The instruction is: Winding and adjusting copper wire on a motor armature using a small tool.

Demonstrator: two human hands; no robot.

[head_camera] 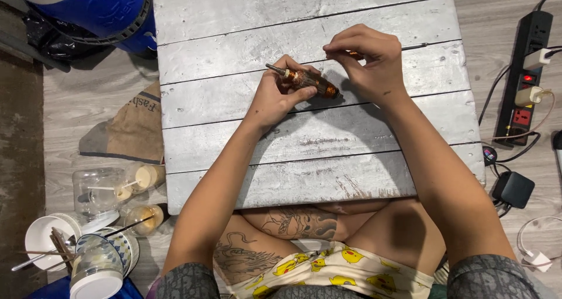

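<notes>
Small copper-wound motor armature [307, 81] with steel shaft: left hand [281, 94] pinches it over the silver plank table [304, 152]. Right hand [366, 62] fingers pinch a thin metal tool [413, 46]. Winding work looks mid-step; next contact calls for steady, fine tip placement.

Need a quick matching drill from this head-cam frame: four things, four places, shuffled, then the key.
Things:
1. small motor part with copper winding
2. power strip
3. blue barrel
4. glass jars

Places:
A. on the floor, lower left of the board
B. on the floor at the right edge, with plugs in it
C. upper left corner, beside the board
D. in the left hand, over the silver-painted plank board

Pairs: 1-D, 2-B, 3-C, 4-A

The right hand pinches a thin tool beside the motor part.
</notes>
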